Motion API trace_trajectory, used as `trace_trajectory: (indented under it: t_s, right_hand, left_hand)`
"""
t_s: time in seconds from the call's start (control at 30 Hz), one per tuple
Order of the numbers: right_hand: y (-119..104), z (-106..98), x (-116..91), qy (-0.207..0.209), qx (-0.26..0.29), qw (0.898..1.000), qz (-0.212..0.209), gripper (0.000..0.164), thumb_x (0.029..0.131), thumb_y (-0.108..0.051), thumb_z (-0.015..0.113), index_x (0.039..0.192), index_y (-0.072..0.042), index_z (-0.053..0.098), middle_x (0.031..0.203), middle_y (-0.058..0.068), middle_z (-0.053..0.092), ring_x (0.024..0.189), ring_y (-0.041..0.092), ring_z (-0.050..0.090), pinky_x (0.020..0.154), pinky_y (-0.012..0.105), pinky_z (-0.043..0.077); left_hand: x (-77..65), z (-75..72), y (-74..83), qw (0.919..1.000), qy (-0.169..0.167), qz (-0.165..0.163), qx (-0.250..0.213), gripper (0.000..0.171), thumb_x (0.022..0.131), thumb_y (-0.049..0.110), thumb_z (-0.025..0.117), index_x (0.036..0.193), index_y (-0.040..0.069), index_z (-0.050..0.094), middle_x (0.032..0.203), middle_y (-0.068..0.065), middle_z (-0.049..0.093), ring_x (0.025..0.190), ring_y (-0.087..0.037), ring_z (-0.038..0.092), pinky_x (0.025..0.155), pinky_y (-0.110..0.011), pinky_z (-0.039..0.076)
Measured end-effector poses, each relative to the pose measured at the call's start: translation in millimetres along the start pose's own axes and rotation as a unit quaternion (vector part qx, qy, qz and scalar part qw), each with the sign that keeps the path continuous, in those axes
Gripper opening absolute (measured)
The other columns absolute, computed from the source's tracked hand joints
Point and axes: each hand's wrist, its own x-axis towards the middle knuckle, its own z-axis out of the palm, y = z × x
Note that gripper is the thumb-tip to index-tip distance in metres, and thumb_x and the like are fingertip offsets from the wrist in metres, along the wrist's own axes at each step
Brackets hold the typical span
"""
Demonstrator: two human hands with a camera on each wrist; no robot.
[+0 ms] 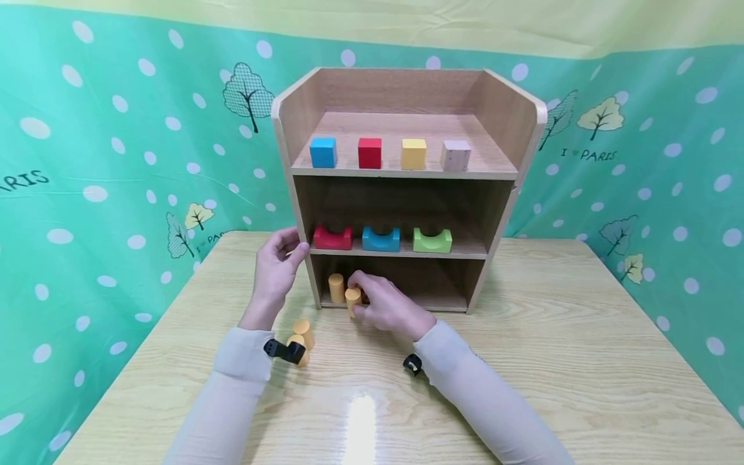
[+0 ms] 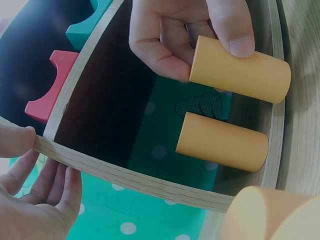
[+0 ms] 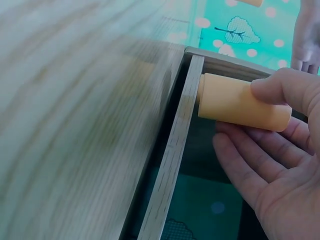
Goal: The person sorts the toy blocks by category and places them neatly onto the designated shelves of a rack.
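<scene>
My right hand (image 1: 386, 303) pinches a tan wooden cylinder (image 3: 242, 102) between thumb and fingers at the front of the bottom shelf. Beside it on that shelf, to the left, stands a second wooden cylinder (image 1: 336, 289). At the left side of the wooden shelf unit (image 1: 403, 173), my left hand (image 1: 276, 268) holds the side panel's edge, thumb at the front and fingers along the outer face. Two more wooden cylinders (image 1: 303, 332) stand on the table by my left wrist, one partly hidden by the wrist strap.
Red (image 1: 333, 239), blue (image 1: 381, 240) and green (image 1: 433, 241) notched blocks sit on the middle shelf. Along the top shelf are a blue cube (image 1: 323, 153), a red cube (image 1: 369, 154), a yellow cube (image 1: 413, 155) and a pale cube (image 1: 456, 156). A patterned curtain (image 1: 116, 161) hangs behind the table (image 1: 558, 336).
</scene>
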Motion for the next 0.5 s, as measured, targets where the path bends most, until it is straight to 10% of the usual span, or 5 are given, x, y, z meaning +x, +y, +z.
trace_trajectory:
  t_s: [0.5]
  right_hand:
    - [9.0, -0.7, 1.2, 0.014, 0.003, 0.999, 0.033, 0.037, 0.086, -0.013, 0.069, 0.119, -0.01, 0.053, 0.101, 0.003, 0.061, 0.085, 0.021, 0.059, 0.076, 0.028, 0.049]
  left_hand:
    - [1.1, 0.2, -0.7, 1.0, -0.001, 0.001, -0.01, 0.034, 0.091, 0.002, 0.062, 0.123, -0.005, 0.055, 0.113, -0.015, 0.059, 0.101, -0.015, 0.057, 0.086, -0.021, 0.046]
